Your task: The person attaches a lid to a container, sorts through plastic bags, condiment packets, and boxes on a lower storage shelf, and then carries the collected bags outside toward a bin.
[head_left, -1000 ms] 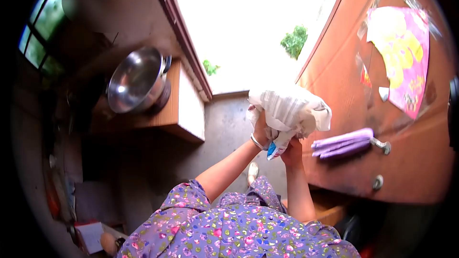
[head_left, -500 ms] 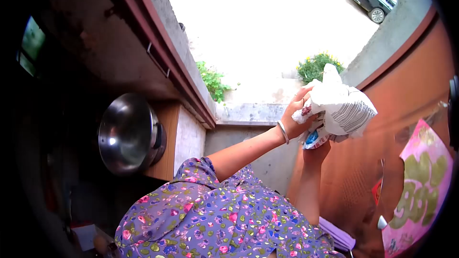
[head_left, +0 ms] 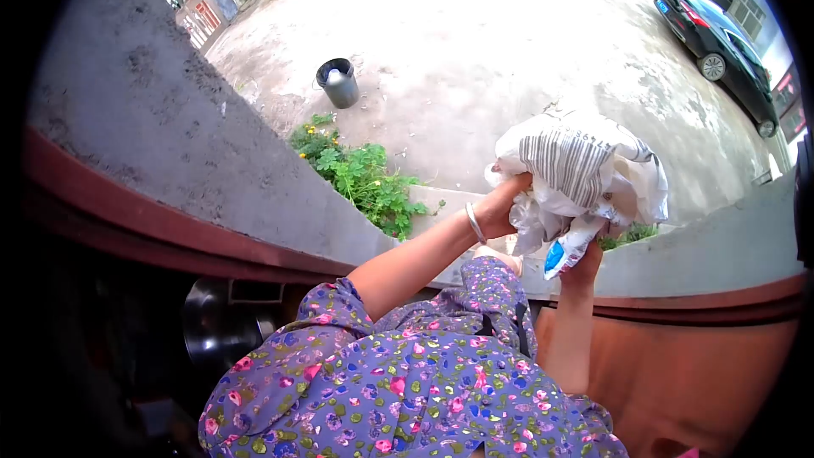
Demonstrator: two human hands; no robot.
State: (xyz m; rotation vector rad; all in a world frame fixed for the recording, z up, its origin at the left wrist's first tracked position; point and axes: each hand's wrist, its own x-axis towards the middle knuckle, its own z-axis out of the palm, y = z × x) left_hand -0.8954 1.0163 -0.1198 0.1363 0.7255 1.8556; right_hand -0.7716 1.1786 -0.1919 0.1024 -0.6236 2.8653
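A crumpled bundle of white plastic bags (head_left: 568, 161), printed with dark stripes and with a blue patch low down, is held out in front of my body. My left hand (head_left: 502, 208), with a silver bangle at the wrist, grips the bundle's left side; its fingertips are partly hidden in the plastic. From below and to the right, my right hand (head_left: 583, 265) is closed on the lower part beside the blue patch. The bundle covers most of that hand's fingers.
A dark bucket (head_left: 337, 85) with something pale inside stands on the concrete yard (head_left: 458, 59). Green plants (head_left: 365, 178) grow by the doorway wall (head_left: 212, 144). A black car (head_left: 716, 42) is at the upper right. Behind at lower left is a metal basin (head_left: 216, 322).
The view has moved from the room through the doorway, bringing the bucket and yard into sight. Both hands still hold the bundle, and the basin has dropped toward the lower left.
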